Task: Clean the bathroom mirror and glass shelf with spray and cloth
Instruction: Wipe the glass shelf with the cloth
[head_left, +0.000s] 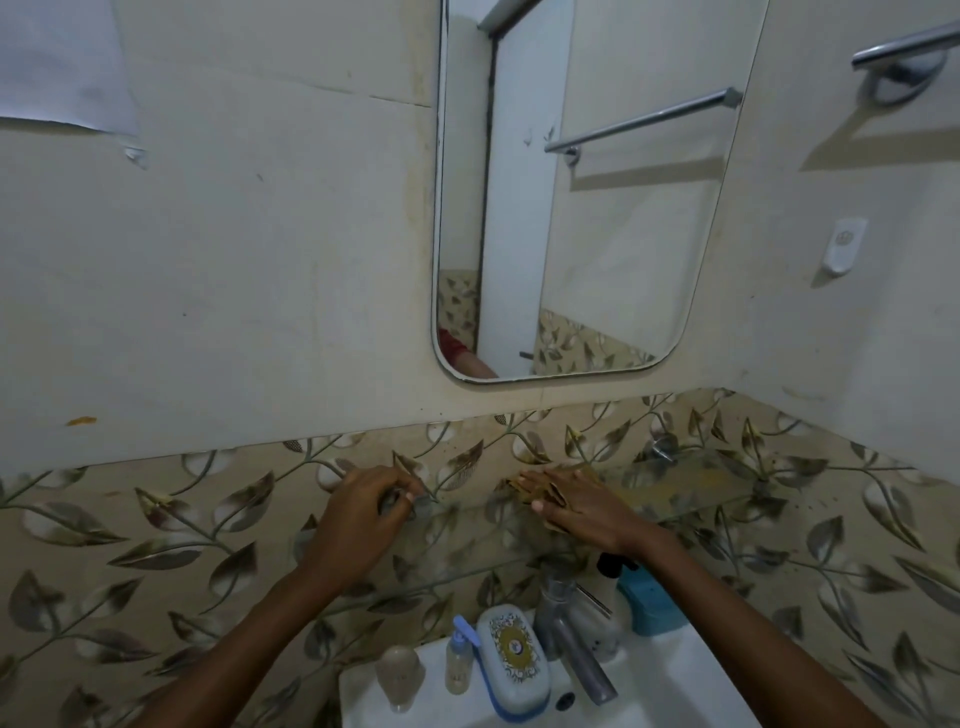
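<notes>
Glass shelf fixed on a leaf-patterned tile band, centre right of frame, below one rounded mirror on a plain cream wall. Right hand lies flat, fingers straight, pressing one yellow-brown cloth onto the shelf's left half. Left hand, fingers curled, grips the shelf's left end at its metal bracket.

White sink at bottom centre. On its rim:
- one tap
- one spray bottle with black trigger, behind the tap
- one blue container just beside it
- one soap box with gold emblem, writing too small to read
- one small bottle with blue cap
- one clear bulb-shaped bottle

One chrome towel rail upper right; its reflection shows in the mirror. One white wall hook on the right wall, mark unreadable.
</notes>
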